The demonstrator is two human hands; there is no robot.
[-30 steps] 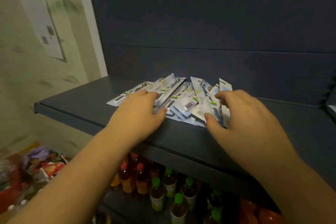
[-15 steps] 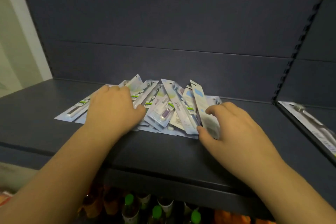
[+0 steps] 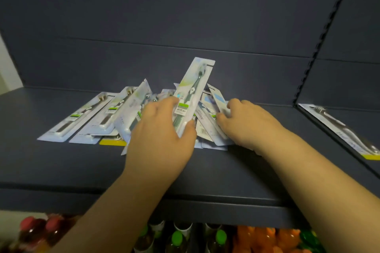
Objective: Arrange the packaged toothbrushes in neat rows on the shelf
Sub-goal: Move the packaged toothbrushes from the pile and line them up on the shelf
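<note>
A loose pile of packaged toothbrushes [image 3: 131, 113] lies on the dark grey shelf [image 3: 61, 166]. Two packs at the left lie flat side by side, and the packs in the middle overlap at odd angles. My left hand [image 3: 160, 137] grips one toothbrush pack [image 3: 193, 88] between thumb and fingers and holds it tilted up above the pile. My right hand [image 3: 244, 123] rests on the right side of the pile, its fingers pinching the edge of a blue-and-white pack [image 3: 219, 98].
Another packaged toothbrush [image 3: 345, 131] lies on the neighbouring shelf section at the right, past a slotted upright [image 3: 308, 68]. Bottles with green caps [image 3: 176, 238] and red caps [image 3: 39, 226] stand on the shelf below. The shelf's back wall is close behind the pile.
My left hand has lifted one pack out of the pile and tilted it upward. My right hand has slid a little toward the middle. The view has moved closer and to the right.
</note>
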